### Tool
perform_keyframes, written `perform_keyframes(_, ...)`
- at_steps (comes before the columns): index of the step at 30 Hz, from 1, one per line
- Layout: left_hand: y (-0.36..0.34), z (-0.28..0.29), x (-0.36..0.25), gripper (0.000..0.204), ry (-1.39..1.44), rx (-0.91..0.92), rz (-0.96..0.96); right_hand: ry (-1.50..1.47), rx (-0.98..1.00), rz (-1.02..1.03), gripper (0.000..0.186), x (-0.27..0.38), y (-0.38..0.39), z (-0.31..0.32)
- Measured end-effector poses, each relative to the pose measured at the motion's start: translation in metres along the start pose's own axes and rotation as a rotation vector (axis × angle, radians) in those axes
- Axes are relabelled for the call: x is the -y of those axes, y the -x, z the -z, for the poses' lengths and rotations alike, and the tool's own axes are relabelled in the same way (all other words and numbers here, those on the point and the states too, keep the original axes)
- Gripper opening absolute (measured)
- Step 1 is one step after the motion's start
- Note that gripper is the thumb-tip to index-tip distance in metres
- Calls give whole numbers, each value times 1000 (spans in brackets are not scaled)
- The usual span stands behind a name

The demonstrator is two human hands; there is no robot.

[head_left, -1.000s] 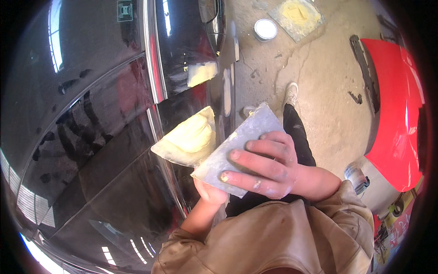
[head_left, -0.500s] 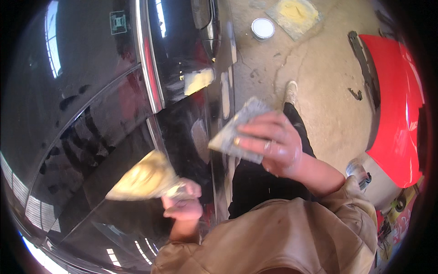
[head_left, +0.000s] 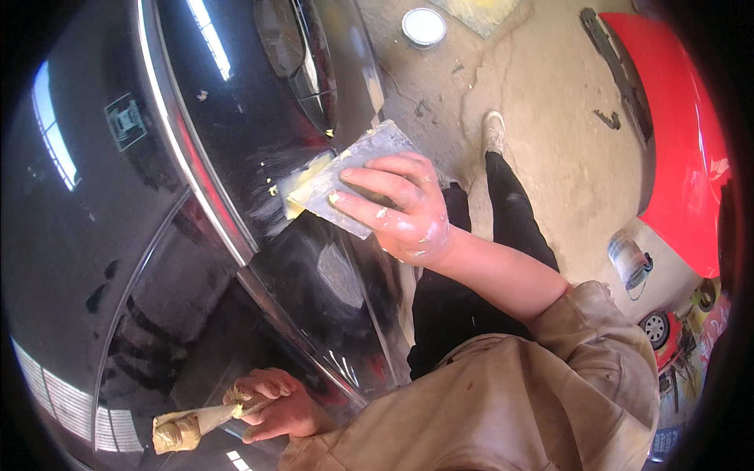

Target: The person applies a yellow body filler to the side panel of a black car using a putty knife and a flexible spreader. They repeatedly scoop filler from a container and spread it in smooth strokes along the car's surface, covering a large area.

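My right hand (head_left: 408, 208) holds a flat grey spreader (head_left: 357, 157), fingers laid over its face and tilted against the black car panel (head_left: 228, 98). Under its left edge shows part of a yellow body filler patch (head_left: 316, 169), the rest hidden. A few yellow crumbs of filler lie on the paint beside it. Low on the left, my left hand (head_left: 275, 399) is closed around the handle of a putty knife (head_left: 210, 418). A thick tan-yellow lump of filler (head_left: 177, 434) clings to its blade. White and yellow smears mark the fingers of my right hand.
On the concrete floor (head_left: 550, 149) stand a white-lidded can (head_left: 424, 28) and, partly cut off, a filler-smeared board (head_left: 487, 12). A red car panel (head_left: 671, 133) and a clear container (head_left: 627, 259) are to the right. Above the patch sits a door handle (head_left: 310, 74).
My right hand has brought the spreader up and left onto the filler patch. My left hand has moved down and left with the putty knife, whose blade is turned. The view has shifted.
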State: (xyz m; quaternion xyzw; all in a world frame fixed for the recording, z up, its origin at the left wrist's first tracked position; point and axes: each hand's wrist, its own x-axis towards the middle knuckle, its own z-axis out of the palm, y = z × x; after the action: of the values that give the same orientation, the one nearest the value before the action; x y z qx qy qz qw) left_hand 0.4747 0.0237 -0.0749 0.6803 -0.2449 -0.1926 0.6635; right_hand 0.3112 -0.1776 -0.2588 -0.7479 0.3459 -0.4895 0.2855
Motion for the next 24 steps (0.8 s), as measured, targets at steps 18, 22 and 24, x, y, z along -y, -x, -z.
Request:
perform_keyframes(18,1,-6,5,81,-83,45,-35,-35,51,4,41,-6,3,9)
perform_keyframes(22,0,-4,7,80,-51,67,-39,-56,65,-4,42,-5,-1,-4)
perform_keyframes(24,0,-5,7,80,-53,60,-42,-65,83,1,43,-4,0,-7)
